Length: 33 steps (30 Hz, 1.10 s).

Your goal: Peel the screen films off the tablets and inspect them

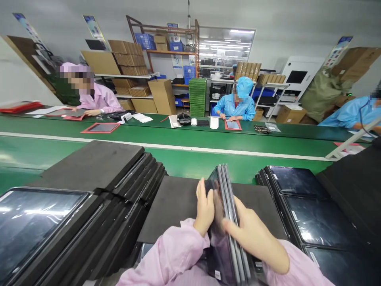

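I hold a small stack of dark tablets (224,198) upright on edge over a black foam mat (175,198). My left hand (204,208) lies flat against the stack's left face, fingers pressed on the glossy screen. My right hand (253,234) grips the stack from the right side, thumb across the edges. Both sleeves are pink.
Stacks of black foam trays with tablets (98,198) rise at my left, and a row of tablets (300,198) lies at my right. A green conveyor belt (190,139) runs across. Beyond it, three seated people work at tablets in red frames (101,127).
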### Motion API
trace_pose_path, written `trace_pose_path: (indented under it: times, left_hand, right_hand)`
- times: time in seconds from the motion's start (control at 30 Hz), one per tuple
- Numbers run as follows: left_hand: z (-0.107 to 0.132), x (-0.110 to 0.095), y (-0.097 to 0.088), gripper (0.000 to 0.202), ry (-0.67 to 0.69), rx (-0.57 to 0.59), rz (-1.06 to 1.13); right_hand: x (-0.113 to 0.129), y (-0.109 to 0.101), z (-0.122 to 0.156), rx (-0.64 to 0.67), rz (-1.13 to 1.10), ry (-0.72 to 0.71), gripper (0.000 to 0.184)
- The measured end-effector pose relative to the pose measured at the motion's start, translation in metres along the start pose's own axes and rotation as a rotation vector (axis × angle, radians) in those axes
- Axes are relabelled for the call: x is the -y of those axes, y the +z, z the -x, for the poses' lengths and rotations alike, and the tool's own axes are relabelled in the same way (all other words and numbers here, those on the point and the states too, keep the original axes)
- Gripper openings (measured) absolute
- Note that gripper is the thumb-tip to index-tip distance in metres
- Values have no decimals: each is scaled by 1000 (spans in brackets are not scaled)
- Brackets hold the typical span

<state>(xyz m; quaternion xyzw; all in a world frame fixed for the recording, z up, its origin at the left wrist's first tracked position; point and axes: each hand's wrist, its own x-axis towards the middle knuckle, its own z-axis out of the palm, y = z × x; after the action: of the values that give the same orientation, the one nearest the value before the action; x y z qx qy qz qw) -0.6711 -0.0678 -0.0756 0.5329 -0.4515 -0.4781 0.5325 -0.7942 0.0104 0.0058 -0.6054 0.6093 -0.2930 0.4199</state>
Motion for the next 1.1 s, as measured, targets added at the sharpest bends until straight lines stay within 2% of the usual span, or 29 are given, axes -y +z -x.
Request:
trace_pose_path:
  times: [0.1, 0.23, 0.33, 0.47, 0.57, 0.7, 1.1]
  left_hand:
    - [-13, -12, 4, 51, 154, 114, 38]
    - [-35, -43, 2, 42, 102, 141, 119]
    - [-44, -56, 1, 35, 59, 175, 150]
    - [-48, -59, -1, 28, 61, 187, 170]
    - [-49, -59, -3, 27, 55, 204, 166]
    - [-51, -61, -5, 26, 26, 256, 142]
    - [-51, -58, -8, 25, 53, 299, 170]
  right_hand:
    - [-5, 10, -12, 12, -64, -26, 44]
    - [-4, 15, -49, -187, -192, -131, 31]
    - [3, 11, -84, -298, -427, -107, 40]
    - [7, 3, -112, -189, -641, -34, 41]
    - [7, 1, -116, -126, -743, -26, 35]
    - [7, 3, -114, -130, -785, -45, 27]
    - [6, 6, -111, -133, -761, -44, 31]
